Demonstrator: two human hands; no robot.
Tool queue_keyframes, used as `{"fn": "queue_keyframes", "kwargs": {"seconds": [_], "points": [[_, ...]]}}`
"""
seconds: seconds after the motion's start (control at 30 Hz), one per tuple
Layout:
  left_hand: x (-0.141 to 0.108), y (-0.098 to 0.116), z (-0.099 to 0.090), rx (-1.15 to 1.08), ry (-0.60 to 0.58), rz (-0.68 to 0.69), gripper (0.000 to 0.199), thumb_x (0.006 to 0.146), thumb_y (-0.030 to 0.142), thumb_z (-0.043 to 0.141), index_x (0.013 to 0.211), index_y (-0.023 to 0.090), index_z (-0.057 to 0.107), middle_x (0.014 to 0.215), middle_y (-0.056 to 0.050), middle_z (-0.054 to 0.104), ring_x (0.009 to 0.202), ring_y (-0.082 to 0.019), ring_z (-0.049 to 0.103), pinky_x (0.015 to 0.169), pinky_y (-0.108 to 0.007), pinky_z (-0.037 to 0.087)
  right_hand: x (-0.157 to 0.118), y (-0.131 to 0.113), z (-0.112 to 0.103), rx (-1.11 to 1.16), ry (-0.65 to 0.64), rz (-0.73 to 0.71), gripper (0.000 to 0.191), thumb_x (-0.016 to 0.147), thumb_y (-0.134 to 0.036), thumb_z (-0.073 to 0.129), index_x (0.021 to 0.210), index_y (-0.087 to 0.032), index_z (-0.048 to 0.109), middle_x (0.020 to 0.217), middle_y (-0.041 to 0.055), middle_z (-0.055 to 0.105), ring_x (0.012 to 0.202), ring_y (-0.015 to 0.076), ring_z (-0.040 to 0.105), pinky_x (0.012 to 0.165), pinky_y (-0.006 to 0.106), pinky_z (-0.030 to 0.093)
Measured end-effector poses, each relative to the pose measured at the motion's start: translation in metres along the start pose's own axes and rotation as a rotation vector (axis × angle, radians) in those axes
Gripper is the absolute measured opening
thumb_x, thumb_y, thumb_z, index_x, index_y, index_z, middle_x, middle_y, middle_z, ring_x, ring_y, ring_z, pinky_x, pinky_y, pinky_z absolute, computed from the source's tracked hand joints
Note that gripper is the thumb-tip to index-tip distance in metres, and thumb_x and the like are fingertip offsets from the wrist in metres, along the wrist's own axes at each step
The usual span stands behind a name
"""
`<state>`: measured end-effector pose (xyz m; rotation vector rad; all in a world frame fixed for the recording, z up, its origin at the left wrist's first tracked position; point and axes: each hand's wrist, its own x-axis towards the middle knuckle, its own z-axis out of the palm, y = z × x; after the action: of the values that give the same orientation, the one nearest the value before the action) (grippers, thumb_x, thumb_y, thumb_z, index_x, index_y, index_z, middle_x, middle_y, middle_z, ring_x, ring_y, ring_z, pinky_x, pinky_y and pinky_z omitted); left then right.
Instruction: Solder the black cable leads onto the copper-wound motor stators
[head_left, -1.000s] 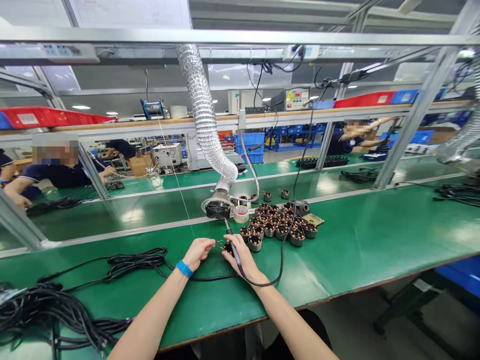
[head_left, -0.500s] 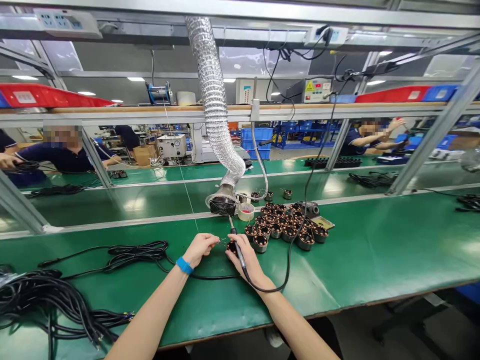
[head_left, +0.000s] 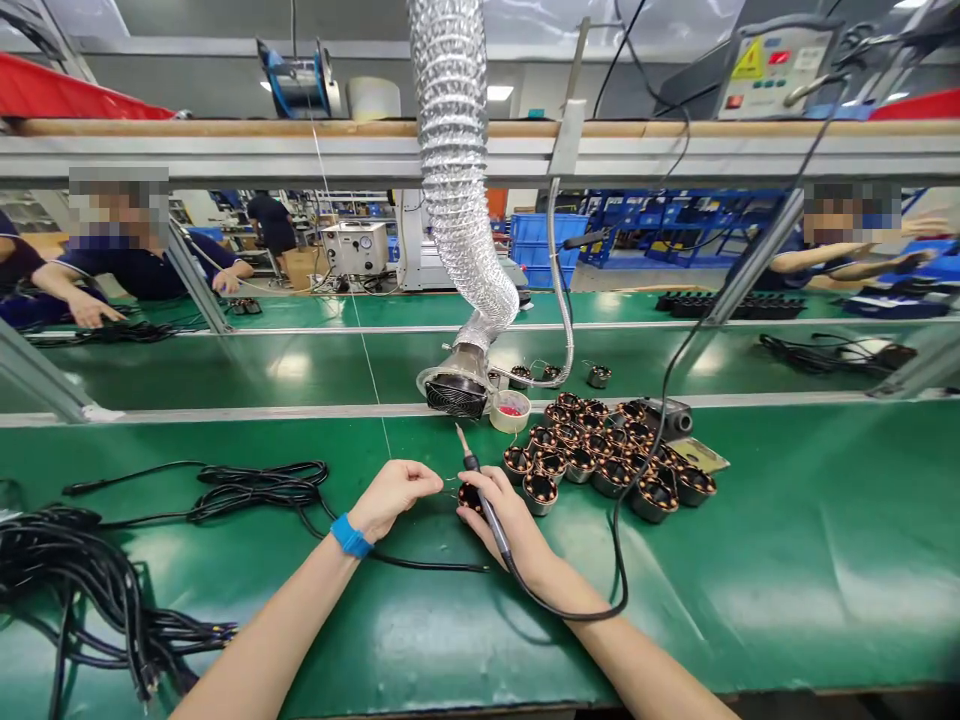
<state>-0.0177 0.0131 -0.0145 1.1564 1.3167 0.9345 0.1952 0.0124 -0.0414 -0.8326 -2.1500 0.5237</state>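
Observation:
My left hand (head_left: pixel 396 497), with a blue band at the wrist, is closed in a pinch. A thin pale wire (head_left: pixel 365 340) runs down from a spool to the back of its fingers, and fine wire ends show at the fingertips. My right hand (head_left: pixel 514 520) holds a soldering iron (head_left: pixel 491 515), its tip pointing up and away from me. The thumb and fingers of that same hand also steady a small motor stator (head_left: pixel 469 498) with copper windings on the green bench. Fingers partly hide the stator.
Several stators (head_left: pixel 581 460) stand grouped to the right, by a tape roll (head_left: pixel 510 410). A fume duct (head_left: pixel 457 200) with a black grille hangs ahead. Black cables (head_left: pixel 82 580) lie left. The iron's cord (head_left: pixel 619 540) loops over my right forearm. Co-workers sit across the bench.
The view has moved closer and tilted down. Both hands keep nearly the same places, the left still pinching and the right still holding the iron and stator.

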Motion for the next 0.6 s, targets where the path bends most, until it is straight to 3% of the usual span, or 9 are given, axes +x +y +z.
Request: {"fn": "queue_keyframes", "kwargs": {"seconds": [0.23,0.43,0.6], "points": [[-0.005,0.003,0.012,0.076,0.086,0.019,0.038,0.075,0.05,0.071,0.077,0.012,0.07,0.054,0.006,0.045,0.049,-0.007,0.023,0.05,-0.025,0.018,-0.003,0.008,0.006,0.078,0.006,0.052,0.046,0.092,-0.017,0.059,0.134,-0.03,0.046,0.121,0.0073,0.051,0.096,0.0172,0.063,0.088,0.032,0.055],[-0.003,-0.001,0.014,0.18,0.096,0.125,0.042,0.085,0.053,0.061,0.074,0.012,0.069,0.06,0.002,0.05,0.055,-0.009,0.033,0.053,-0.024,0.023,-0.004,0.008,0.009,0.078,0.021,0.065,0.046,0.091,-0.016,0.06,0.134,-0.029,0.047,0.12,0.0073,0.052,0.092,0.0164,0.063,0.085,0.032,0.055],[-0.006,0.002,0.008,0.102,0.024,0.031,0.038,0.08,0.051,0.068,0.08,0.013,0.068,0.063,0.003,0.054,0.049,-0.007,0.032,0.048,-0.022,0.021,-0.003,0.008,0.007,0.063,0.018,0.051,0.045,0.092,-0.017,0.06,0.133,-0.028,0.048,0.119,0.0074,0.051,0.087,0.0151,0.063,0.083,0.03,0.055]]}}
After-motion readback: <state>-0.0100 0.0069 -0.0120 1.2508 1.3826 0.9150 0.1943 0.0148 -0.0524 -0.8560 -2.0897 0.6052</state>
